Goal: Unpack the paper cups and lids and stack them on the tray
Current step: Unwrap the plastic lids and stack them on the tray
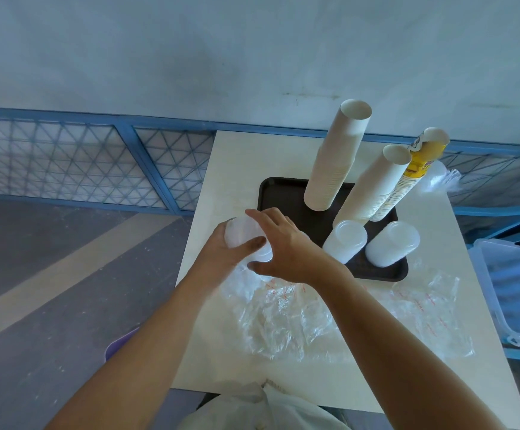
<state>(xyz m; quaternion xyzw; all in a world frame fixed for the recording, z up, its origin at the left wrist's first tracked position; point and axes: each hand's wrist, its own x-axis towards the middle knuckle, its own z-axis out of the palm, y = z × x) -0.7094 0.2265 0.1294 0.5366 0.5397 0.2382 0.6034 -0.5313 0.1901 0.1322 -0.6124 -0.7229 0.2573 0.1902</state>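
Soft, even daylight with a cool, bluish cast; no single source is visible. Shadows are faint and soft-edged on the pale table point(237, 156). The clear plastic wrap point(286, 321) at lower centre carries small white glints, and the held lid stack point(243, 240) is bright, with little surface detail. The dark tray point(279, 193) reads nearly black. Wide-angle distortion bows the blue railing point(66, 116) toward the frame edges. Focus is slightly soft throughout.

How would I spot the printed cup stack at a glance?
Find the dark tray on the pale table. Three tall cup stacks stand at its far side; the printed stack is rightmost, the only one with yellow print, beside plain white stacks.
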